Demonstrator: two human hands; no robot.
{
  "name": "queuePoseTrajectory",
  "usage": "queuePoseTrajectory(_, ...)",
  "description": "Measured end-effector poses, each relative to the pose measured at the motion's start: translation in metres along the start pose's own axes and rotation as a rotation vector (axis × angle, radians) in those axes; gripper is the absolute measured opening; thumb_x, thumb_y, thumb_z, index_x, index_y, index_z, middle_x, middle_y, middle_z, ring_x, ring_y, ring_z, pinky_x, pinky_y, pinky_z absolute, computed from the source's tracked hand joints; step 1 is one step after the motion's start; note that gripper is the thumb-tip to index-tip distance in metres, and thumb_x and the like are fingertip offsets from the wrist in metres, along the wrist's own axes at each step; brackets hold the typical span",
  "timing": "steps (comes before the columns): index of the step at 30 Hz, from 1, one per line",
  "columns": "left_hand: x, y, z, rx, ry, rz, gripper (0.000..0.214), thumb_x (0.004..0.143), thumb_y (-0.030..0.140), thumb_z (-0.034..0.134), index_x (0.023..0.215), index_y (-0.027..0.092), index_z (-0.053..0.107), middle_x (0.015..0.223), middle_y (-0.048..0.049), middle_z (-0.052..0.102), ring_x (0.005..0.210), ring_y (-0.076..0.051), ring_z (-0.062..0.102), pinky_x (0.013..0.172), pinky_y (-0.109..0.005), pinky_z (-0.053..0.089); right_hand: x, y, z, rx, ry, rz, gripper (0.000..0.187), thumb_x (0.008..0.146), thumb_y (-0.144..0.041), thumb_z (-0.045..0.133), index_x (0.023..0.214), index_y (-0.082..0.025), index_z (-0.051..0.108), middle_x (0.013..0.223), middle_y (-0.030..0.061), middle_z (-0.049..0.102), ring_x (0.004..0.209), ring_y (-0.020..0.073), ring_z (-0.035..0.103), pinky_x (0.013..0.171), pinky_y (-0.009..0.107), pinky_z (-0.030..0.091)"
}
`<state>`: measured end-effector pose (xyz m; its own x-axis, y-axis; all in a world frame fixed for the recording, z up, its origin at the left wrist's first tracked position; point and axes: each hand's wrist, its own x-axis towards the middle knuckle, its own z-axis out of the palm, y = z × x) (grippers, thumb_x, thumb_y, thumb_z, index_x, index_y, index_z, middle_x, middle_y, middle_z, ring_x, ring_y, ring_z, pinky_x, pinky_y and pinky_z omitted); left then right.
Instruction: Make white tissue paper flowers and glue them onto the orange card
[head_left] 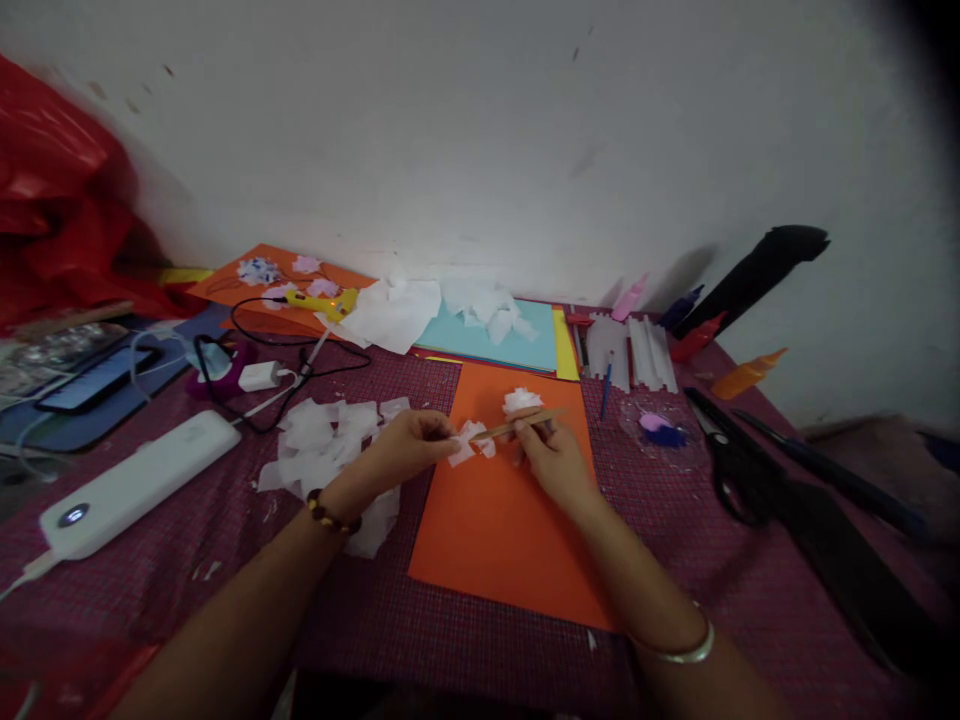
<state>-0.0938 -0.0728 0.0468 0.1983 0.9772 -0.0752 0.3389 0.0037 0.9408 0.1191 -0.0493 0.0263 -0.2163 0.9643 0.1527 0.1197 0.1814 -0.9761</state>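
Observation:
My left hand [409,445] pinches a small crumpled piece of white tissue paper [471,443] over the orange paper sheet [510,520]. My right hand [551,460] grips a thin wooden stick [517,426] whose end reaches into the tissue piece. A small white tissue flower [521,401] lies on the orange sheet just behind the stick. A pile of white tissue squares [322,440] sits to the left of my left hand.
Black scissors [739,470] lie at the right, with glue bottles [746,378] behind. A yellow glue gun [324,301], cables, a charger [259,376], a white power bank [142,482] and a phone [94,380] lie left. Coloured paper sheets [487,340] and white strips [637,352] line the wall.

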Motion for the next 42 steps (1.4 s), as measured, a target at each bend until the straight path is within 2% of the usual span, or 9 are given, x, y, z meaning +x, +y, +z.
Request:
queuePoseTrajectory(3, 0.005, -0.009, 0.008, 0.130, -0.058, 0.046, 0.017, 0.073, 0.030, 0.058, 0.066, 0.015, 0.061, 0.059, 0.0037, 0.054, 0.055, -0.009, 0.045, 0.054, -0.021, 0.033, 0.001, 0.001, 0.000, -0.008, 0.005, -0.002, 0.020, 0.086, -0.037, 0.050, 0.089, -0.018, 0.055, 0.073, 0.0021, 0.065, 0.047, 0.0127, 0.053, 0.048, 0.026, 0.044)
queuePoseTrajectory(6, 0.011, -0.013, 0.013, 0.245, -0.045, 0.061, 0.018, 0.073, 0.029, 0.055, 0.062, 0.015, 0.060, 0.057, 0.0033, 0.053, 0.054, -0.009, 0.044, 0.053, -0.021, 0.031, 0.001, -0.001, -0.001, -0.007, 0.016, 0.005, 0.020, 0.085, -0.037, 0.051, 0.089, -0.018, 0.055, 0.073, 0.0021, 0.065, 0.047, 0.0127, 0.053, 0.047, 0.026, 0.042)
queuePoseTrajectory(12, 0.018, -0.010, 0.019, 0.348, 0.042, 0.089, 0.015, 0.071, 0.025, 0.055, 0.061, 0.015, 0.058, 0.058, 0.0029, 0.054, 0.056, -0.010, 0.046, 0.052, -0.021, 0.029, -0.008, -0.015, -0.005, -0.052, 0.200, -0.027, 0.020, 0.086, -0.036, 0.048, 0.084, -0.019, 0.056, 0.064, -0.0003, 0.059, 0.050, 0.0133, 0.054, 0.048, 0.024, 0.042)
queuePoseTrajectory(21, 0.020, -0.010, 0.020, 0.291, 0.029, 0.072, 0.015, 0.074, 0.030, 0.058, 0.073, 0.015, 0.064, 0.067, -0.0007, 0.065, 0.061, -0.012, 0.054, 0.053, -0.022, 0.034, -0.014, -0.020, 0.006, -0.457, 0.013, -0.218, 0.018, 0.090, -0.028, 0.042, 0.085, -0.021, 0.058, 0.075, 0.0036, 0.066, 0.069, 0.0194, 0.063, 0.064, 0.029, 0.044)
queuePoseTrajectory(26, 0.020, -0.008, 0.018, 0.405, 0.107, 0.115, 0.013, 0.079, 0.020, 0.046, 0.073, 0.017, 0.058, 0.073, -0.0016, 0.062, 0.067, -0.014, 0.054, 0.060, -0.024, 0.038, -0.015, -0.025, 0.008, -0.563, -0.076, -0.239, 0.023, 0.093, -0.026, 0.038, 0.084, -0.022, 0.059, 0.085, 0.0047, 0.070, 0.076, 0.0204, 0.066, 0.071, 0.031, 0.046)
queuePoseTrajectory(29, 0.021, -0.007, 0.017, 0.425, 0.132, 0.106, 0.018, 0.083, 0.017, 0.038, 0.073, 0.018, 0.053, 0.071, -0.0013, 0.058, 0.065, -0.014, 0.052, 0.060, -0.025, 0.038, -0.017, -0.026, 0.009, -0.677, -0.087, -0.270, 0.024, 0.092, -0.027, 0.039, 0.086, -0.022, 0.062, 0.090, 0.0055, 0.071, 0.076, 0.0213, 0.067, 0.068, 0.031, 0.047)
queuePoseTrajectory(33, 0.020, -0.007, 0.016, 0.412, 0.118, 0.084, 0.019, 0.084, 0.013, 0.035, 0.075, 0.018, 0.052, 0.072, -0.0025, 0.059, 0.064, -0.015, 0.052, 0.060, -0.027, 0.039, -0.018, -0.024, 0.011, -0.790, -0.077, -0.342, 0.026, 0.092, -0.027, 0.039, 0.091, -0.022, 0.064, 0.096, 0.0063, 0.071, 0.079, 0.0219, 0.067, 0.068, 0.031, 0.046)
queuePoseTrajectory(38, 0.022, -0.011, 0.015, 0.404, 0.119, 0.103, 0.017, 0.081, 0.010, 0.039, 0.077, 0.017, 0.053, 0.077, -0.0038, 0.061, 0.071, -0.016, 0.054, 0.066, -0.028, 0.040, -0.017, -0.024, 0.012, -0.758, -0.102, -0.338, 0.026, 0.092, -0.026, 0.040, 0.090, -0.021, 0.065, 0.094, 0.0059, 0.070, 0.081, 0.0220, 0.066, 0.069, 0.031, 0.046)
queuePoseTrajectory(42, 0.021, -0.014, 0.016, 0.403, 0.143, 0.116, 0.016, 0.079, 0.010, 0.042, 0.079, 0.017, 0.056, 0.079, -0.0040, 0.063, 0.074, -0.016, 0.057, 0.066, -0.028, 0.042, -0.017, -0.027, 0.006, -0.552, -0.025, -0.290, 0.024, 0.092, -0.027, 0.041, 0.083, -0.021, 0.062, 0.084, 0.0050, 0.068, 0.075, 0.0197, 0.065, 0.068, 0.030, 0.047)
